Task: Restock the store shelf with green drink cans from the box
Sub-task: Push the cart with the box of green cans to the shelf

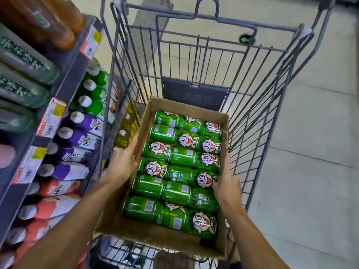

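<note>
Glossy green cans (pixel 179 171) with cartoon faces lay on their sides in rows, filling a shallow brown cardboard box (pixel 186 108) at lower centre of the frame. The left hand (pixel 121 164) and right hand (pixel 227 183) gripped its opposite walls, holding it over a grey wire cart (pixel 202 55). The bottle-lined shelf (pixel 64 88) crowded the left; bare floor (pixel 320 133) lay open at right.

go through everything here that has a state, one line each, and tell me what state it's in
cardboard box: open-topped, full, held over the cart
green cans: lying on their sides in rows, none taken out
left hand: grips the box's left wall
right hand: holds the box's right wall
shopping cart: beside the shelf
shelf: stocked with bottles
</note>
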Demonstrator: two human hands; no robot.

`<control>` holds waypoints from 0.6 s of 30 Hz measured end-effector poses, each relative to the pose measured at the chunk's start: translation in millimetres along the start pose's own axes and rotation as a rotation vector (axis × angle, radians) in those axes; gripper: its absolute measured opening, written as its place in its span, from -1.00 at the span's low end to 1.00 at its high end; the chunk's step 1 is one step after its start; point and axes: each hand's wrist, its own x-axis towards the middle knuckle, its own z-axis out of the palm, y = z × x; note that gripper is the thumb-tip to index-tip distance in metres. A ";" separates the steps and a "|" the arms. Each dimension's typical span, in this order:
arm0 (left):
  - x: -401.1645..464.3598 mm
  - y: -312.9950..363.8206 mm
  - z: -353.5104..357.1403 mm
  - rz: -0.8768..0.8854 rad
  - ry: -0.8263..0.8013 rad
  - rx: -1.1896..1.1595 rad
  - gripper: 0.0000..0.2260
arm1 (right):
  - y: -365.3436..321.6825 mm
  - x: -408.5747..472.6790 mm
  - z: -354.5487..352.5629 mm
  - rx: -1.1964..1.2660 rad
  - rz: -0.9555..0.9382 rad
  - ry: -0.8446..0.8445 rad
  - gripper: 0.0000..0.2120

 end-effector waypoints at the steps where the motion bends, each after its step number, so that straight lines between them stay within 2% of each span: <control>1: 2.4 -0.8 7.3 -0.013 -0.013 0.015 -0.19 | 1.4 2.9 3.6 -0.003 0.016 -0.008 -0.02; 11: 25.8 -18.0 58.1 -0.020 -0.075 -0.028 -0.22 | 15.6 18.4 49.5 -0.003 0.114 -0.107 -0.03; 14: 28.2 -20.0 70.0 -0.026 -0.114 0.036 -0.19 | 16.8 21.6 57.5 -0.052 0.126 -0.139 -0.02; 18: 28.9 -24.1 85.3 -0.011 -0.089 0.065 -0.18 | 20.6 23.4 61.9 -0.049 0.168 -0.128 -0.02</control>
